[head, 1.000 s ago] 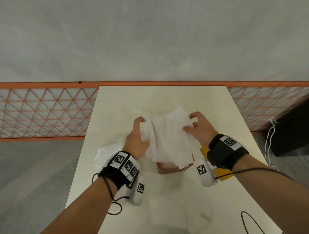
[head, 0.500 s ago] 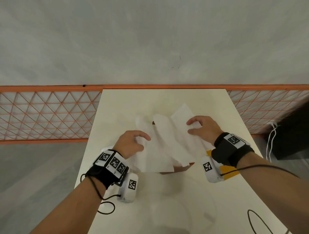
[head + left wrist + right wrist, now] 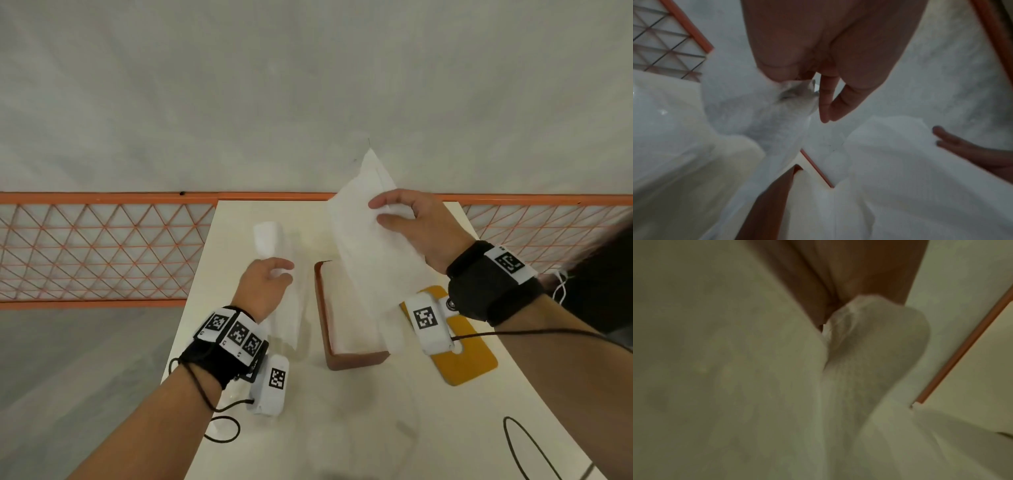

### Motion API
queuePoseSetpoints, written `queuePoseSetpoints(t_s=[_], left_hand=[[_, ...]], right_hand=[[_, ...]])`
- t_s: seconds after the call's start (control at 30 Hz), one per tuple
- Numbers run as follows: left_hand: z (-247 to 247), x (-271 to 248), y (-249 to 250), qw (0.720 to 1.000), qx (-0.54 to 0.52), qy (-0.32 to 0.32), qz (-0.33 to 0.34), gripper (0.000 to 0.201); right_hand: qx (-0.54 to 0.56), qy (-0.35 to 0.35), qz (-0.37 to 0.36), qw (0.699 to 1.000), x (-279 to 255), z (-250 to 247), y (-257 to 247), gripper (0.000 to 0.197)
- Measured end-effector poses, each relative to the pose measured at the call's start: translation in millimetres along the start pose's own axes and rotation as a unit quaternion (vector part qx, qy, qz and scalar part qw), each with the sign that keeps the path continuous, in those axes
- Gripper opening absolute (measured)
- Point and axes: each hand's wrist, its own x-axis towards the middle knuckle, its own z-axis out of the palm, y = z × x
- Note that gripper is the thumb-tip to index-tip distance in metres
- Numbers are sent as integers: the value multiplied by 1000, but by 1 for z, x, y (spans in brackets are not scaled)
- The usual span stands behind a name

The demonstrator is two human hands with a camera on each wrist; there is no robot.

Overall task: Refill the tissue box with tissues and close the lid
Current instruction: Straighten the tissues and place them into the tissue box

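Observation:
A brown tissue box (image 3: pixel 356 359) stands open in the middle of the table, white tissue inside it. My right hand (image 3: pixel 376 212) pinches a large white tissue sheet (image 3: pixel 363 260) that hangs from above down into the box. My left hand (image 3: pixel 279 274), left of the box, pinches a narrow folded tissue strip (image 3: pixel 270 236) that droops below it. The yellow lid (image 3: pixel 469 363) lies flat right of the box. In the left wrist view my left hand (image 3: pixel 818 104) grips the strip (image 3: pixel 756 116) beside the box wall (image 3: pixel 764 203). The right wrist view is filled by the tissue sheet (image 3: pixel 869 353).
The cream table (image 3: pixel 342 428) ends at an orange mesh fence (image 3: pixel 102 250) along its far edge. A black cable (image 3: pixel 524 448) loops at the near right. A dark object (image 3: pixel 603 274) stands off the table at right.
My hands have pulled apart and the bundle has split. The left hand moved left with a narrow strip; the right hand rose to the far right with the large sheet, uncovering the box.

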Motion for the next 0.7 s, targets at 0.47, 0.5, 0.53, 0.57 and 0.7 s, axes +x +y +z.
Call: queuePoseSetpoints(t_s=[0.47,0.5,0.53,0.57,0.7], left_hand=[[9,-31,62,885,-443,-140,3,37],[7,-29,61,875,-465,-135,5,42],[4,-26,60,866,-478,-144,-3,52],[2,-25,58,862,-482,-157,-22,66],[-3,-28,59,894,-417,-164,-25,54]], right_hand=[[150,-30,-4,988,-5,-5,2,30],[132,-13,12,991,-8,-4,6,29],[122,1,28,992,-11,-2,11,28],[118,11,43,992,-14,-1,15,27],[77,38,67,994,-25,7,29,44]])
